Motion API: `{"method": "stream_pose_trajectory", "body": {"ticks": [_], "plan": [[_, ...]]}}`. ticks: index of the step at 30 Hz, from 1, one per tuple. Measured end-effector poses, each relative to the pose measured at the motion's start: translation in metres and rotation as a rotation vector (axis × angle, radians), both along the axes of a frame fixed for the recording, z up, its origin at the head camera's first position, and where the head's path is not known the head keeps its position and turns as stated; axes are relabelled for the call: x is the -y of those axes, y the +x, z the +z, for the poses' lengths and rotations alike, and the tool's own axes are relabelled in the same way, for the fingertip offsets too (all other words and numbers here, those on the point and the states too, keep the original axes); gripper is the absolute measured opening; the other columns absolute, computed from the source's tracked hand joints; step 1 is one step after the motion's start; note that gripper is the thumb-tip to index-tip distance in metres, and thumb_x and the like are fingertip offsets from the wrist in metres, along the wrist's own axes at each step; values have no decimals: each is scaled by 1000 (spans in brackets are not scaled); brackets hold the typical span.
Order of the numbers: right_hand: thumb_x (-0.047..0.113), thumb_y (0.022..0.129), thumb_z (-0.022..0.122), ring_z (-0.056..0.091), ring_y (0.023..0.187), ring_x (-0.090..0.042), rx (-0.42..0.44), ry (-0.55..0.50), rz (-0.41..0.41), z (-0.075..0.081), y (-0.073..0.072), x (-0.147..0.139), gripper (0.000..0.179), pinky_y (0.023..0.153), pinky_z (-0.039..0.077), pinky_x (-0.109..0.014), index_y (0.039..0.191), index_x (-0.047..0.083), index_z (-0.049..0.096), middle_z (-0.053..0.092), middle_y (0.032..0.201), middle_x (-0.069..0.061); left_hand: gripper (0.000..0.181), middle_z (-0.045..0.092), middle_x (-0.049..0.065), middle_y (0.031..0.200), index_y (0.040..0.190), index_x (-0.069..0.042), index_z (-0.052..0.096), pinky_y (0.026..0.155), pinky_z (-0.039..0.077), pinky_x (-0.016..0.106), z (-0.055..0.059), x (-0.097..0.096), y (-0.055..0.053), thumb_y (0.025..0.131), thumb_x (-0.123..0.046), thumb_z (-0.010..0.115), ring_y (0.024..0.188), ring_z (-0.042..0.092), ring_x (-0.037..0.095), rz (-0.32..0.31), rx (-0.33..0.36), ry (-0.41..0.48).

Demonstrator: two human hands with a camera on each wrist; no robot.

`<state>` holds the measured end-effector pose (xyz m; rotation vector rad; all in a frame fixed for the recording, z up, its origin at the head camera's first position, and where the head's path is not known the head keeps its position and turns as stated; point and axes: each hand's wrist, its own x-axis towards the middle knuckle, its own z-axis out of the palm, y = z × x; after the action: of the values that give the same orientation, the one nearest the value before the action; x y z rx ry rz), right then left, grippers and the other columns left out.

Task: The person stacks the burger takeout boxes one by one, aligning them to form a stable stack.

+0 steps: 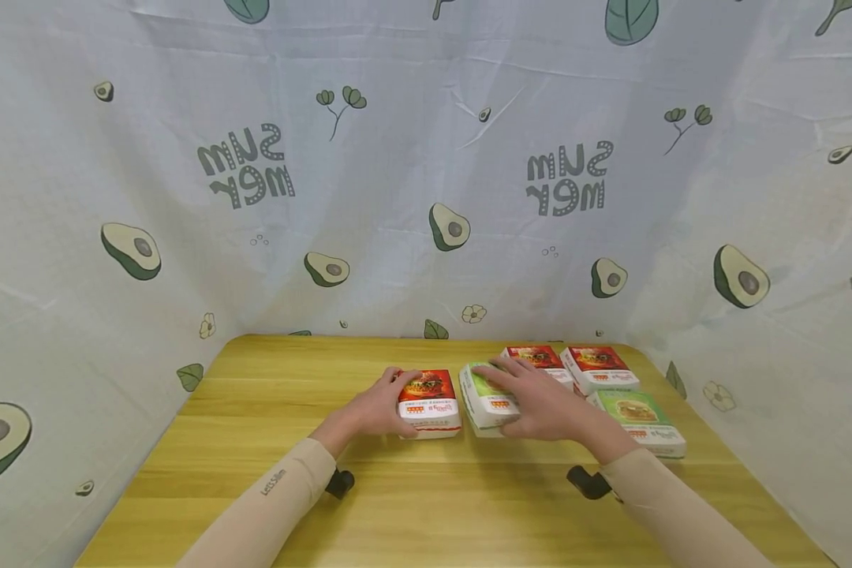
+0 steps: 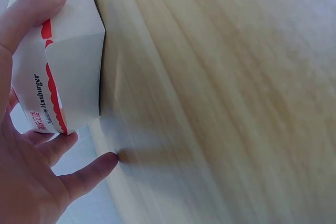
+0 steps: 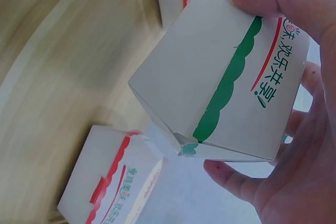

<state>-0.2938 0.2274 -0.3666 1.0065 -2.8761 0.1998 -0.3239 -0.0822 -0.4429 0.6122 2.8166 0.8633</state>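
"Delicious Hamburger" on red-trimmed box (image 2: 71,61), "欢乐共享" on green-trimmed box (image 3: 215,72), mirrored "summer" on cloth (image 1: 412,170)

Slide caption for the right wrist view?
Right hand grips a green-trimmed hamburger box, a red-trimmed hamburger box at lower left.

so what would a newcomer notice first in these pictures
Probably the red-topped hamburger box gripped by the left hand and the green-topped one in the right hand, side by side just below centre. Behind them, the avocado-print cloth fills the upper head view. Two more red-topped boxes and another green-topped box sit to their right.
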Motion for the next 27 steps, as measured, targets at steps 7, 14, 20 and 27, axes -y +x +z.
{"method": "stream_pose_trajectory", "body": {"ticks": [7,14,20,27], "plan": [[32,72,82,38,142,-42,-20,-23,31,1,-5,6,94,104,41,-64,155,31,39,41,156,-11,102,26,9,158,156,-36,30,86,48,45,0,-1,0,71,-41,87,111,53,27,-2,-9,5],[34,74,81,38,142,-43,0,-24,27,4,-8,15,93,107,38,-64,156,32,38,39,158,-11,103,26,8,158,156,-36,30,87,48,46,-1,-1,0,71,-42,87,112,54,26,1,-10,5],[36,74,81,44,136,-36,5,-13,17,5,-13,22,92,99,45,-58,155,32,38,40,158,-8,102,28,9,157,156,-35,30,86,48,44,1,-1,0,71,-39,87,110,54,25,-2,-21,10],[36,74,81,42,139,-34,25,-22,23,6,-17,30,93,100,45,-58,155,33,37,38,158,-8,100,32,6,152,155,-34,32,87,48,42,0,0,-1,72,-40,87,113,52,24,-10,-24,3]]}}
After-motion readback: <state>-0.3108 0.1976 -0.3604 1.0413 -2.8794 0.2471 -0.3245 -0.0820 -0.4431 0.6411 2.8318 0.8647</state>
